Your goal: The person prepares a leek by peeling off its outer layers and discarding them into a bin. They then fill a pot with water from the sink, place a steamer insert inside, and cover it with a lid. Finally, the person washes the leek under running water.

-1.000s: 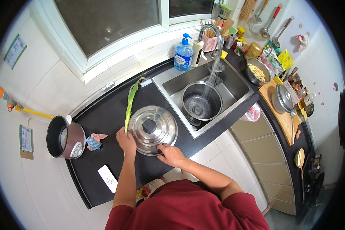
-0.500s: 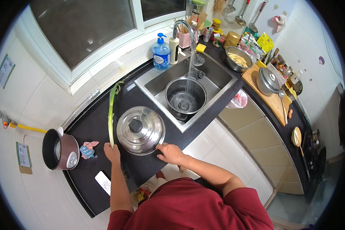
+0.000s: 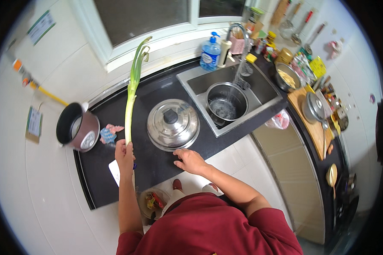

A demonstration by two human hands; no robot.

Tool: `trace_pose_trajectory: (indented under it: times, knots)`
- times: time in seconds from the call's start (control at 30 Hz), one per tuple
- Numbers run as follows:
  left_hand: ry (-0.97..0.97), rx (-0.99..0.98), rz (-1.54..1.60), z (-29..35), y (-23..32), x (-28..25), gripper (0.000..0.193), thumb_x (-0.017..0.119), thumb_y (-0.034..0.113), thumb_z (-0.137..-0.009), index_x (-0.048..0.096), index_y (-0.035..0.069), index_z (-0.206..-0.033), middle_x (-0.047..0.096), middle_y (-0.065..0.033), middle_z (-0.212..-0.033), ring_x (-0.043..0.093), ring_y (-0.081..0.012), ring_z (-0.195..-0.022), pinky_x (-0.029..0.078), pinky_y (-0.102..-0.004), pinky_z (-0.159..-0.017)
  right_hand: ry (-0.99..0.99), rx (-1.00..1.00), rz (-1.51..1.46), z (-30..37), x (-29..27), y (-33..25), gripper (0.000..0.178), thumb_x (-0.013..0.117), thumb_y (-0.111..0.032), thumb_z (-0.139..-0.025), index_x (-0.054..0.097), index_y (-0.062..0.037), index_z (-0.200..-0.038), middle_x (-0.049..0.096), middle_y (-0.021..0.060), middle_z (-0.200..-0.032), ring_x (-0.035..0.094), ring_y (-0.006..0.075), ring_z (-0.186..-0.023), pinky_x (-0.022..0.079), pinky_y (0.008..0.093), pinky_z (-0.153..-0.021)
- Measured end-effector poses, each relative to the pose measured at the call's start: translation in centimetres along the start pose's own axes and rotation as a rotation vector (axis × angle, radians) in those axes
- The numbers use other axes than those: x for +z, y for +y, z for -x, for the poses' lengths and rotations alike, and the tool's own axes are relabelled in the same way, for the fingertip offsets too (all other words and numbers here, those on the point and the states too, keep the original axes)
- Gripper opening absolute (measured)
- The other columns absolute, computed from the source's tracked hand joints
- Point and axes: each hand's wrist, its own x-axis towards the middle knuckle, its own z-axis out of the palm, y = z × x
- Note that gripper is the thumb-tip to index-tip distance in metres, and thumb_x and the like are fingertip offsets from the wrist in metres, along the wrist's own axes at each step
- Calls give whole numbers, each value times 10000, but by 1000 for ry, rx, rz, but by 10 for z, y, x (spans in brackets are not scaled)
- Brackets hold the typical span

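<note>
Two hands on my feed: the left hand (image 3: pixel 124 156), fingers wrapped closed round the pale stalk of the leek (image 3: pixel 130 102); the right hand (image 3: pixel 189 161), loosely curled, holding nothing, fingertips at the metal lid (image 3: pixel 161 129)'s rim, contact I can't tell. Holding well, I'd say, means a firm, gentle grip low down, leaves clear of the lid. The leek's over the dark counter (image 3: pixel 102 182), left of the lid: long, white below, green above, tips curling.

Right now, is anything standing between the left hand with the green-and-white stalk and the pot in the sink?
Yes: the domed metal lid sits on the black counter, between the left hand with the stalk and the pot; the sink's left rim follows. Above the lid, no obstacle is visible.
</note>
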Motion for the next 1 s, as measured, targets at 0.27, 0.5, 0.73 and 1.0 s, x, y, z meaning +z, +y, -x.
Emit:
trace_pose_trajectory:
  times: [0.27,0.5,0.73,1.0]
  knots:
    - [275,-82,121,130,12,12,134,494,177,-968,535,50,-978,497,14,-702,423,-34,-523,380,-191,-445,-201,-182,-83,38,-9,20,336,663,-170,-807,594,-16,-1098,640,165,-942,629,340,-892,500,430,-788]
    - [523,-94,96,264,6,10,110,514,170,-962,529,61,-968,509,22,-700,430,-27,-521,375,-193,-445,-444,-258,-248,73,9,14,317,655,-153,-809,597,-6,-1084,654,164,-872,644,324,-813,506,399,-714]
    - [687,-182,35,377,-18,1,111,508,165,-962,530,57,-975,522,9,-687,451,-42,-497,382,-190,-429,-652,-299,-403,89,58,-34,326,665,-175,-822,582,9,-1078,655,114,-805,633,211,-715,498,345,-660]
    - [728,-255,121,465,-63,0,108,535,157,-954,534,55,-992,515,26,-699,444,-30,-505,368,-189,-416,-878,-1,-714,110,142,-94,444,624,-233,-897,504,22,-1239,624,34,-826,601,88,-685,479,249,-554]
